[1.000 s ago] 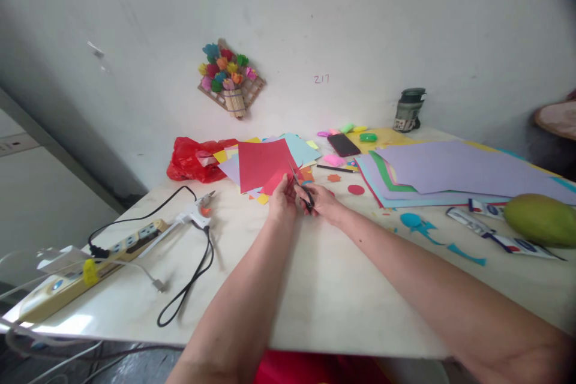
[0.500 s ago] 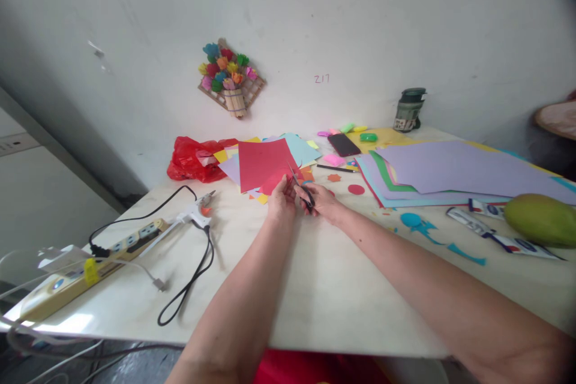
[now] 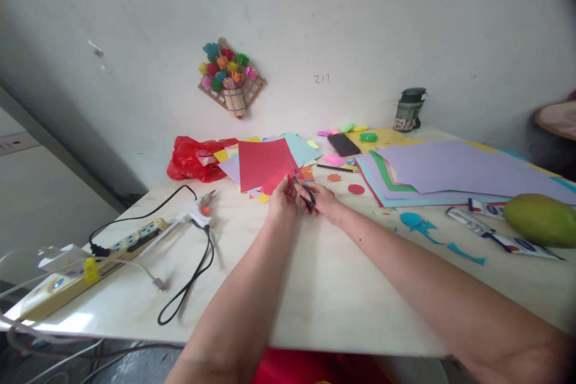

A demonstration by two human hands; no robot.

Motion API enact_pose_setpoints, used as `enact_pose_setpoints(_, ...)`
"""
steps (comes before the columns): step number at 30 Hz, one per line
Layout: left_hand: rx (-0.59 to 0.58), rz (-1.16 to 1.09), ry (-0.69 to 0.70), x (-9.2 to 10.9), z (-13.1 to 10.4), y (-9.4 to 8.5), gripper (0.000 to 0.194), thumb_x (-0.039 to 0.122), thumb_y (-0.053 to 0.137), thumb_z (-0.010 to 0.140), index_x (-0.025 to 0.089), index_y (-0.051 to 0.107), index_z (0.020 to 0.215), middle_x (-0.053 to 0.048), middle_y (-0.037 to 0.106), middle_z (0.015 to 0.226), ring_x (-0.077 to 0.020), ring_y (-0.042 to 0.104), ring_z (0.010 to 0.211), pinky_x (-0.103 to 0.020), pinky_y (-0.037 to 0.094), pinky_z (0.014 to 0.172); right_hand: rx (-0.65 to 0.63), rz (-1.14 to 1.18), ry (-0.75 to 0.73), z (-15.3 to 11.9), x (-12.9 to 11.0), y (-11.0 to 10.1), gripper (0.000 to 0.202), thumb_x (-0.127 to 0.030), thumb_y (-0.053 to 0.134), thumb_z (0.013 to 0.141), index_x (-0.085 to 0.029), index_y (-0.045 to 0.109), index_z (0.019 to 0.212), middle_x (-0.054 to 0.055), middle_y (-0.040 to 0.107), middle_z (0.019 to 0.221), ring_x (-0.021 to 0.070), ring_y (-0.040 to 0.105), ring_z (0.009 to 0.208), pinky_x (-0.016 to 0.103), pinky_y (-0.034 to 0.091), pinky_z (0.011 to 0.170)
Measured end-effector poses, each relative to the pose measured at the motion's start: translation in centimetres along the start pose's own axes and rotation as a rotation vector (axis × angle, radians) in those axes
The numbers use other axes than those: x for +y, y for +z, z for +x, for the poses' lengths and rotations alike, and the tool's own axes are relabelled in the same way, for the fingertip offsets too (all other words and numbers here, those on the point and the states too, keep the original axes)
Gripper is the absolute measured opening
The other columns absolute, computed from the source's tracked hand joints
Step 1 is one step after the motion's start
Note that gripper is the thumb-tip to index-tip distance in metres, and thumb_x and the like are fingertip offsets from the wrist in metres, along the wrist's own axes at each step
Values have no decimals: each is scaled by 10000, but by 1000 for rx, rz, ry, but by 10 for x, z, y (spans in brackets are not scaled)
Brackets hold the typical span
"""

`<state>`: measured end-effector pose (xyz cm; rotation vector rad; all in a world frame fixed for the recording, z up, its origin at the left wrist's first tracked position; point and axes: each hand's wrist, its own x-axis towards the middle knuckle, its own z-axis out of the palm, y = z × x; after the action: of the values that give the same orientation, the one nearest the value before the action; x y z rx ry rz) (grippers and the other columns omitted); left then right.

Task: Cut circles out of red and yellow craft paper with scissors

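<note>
My left hand is closed on a small piece of red paper, which overlaps a larger red sheet lying behind it. My right hand grips black-handled scissors, their blades pointing up and left at the red piece. The two hands are close together near the middle of the table. An orange cutout and a red paper circle lie to the right of my right hand.
A glue gun and a power strip with cables are on the left. Behind are a red bag and a phone. Large coloured sheets, glue tubes, a green fruit and a bottle stand or lie right.
The scissors and the fingers around them have shifted very slightly at the red piece. Everything else on the table stays in place.
</note>
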<state>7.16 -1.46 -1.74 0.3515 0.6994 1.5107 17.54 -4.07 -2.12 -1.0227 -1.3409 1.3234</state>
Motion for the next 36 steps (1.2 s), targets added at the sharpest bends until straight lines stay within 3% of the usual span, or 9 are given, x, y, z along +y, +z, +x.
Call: enact_pose_setpoints(36, 63, -43, 59, 0, 4, -1, 140, 104, 602, 810, 154, 612, 680, -25, 658, 674, -89, 624, 565, -171, 501, 593, -22, -10, 17, 2, 3, -1, 397, -541, 702, 706, -189, 533, 779, -63, 540, 504, 63, 474, 360, 155, 245, 290)
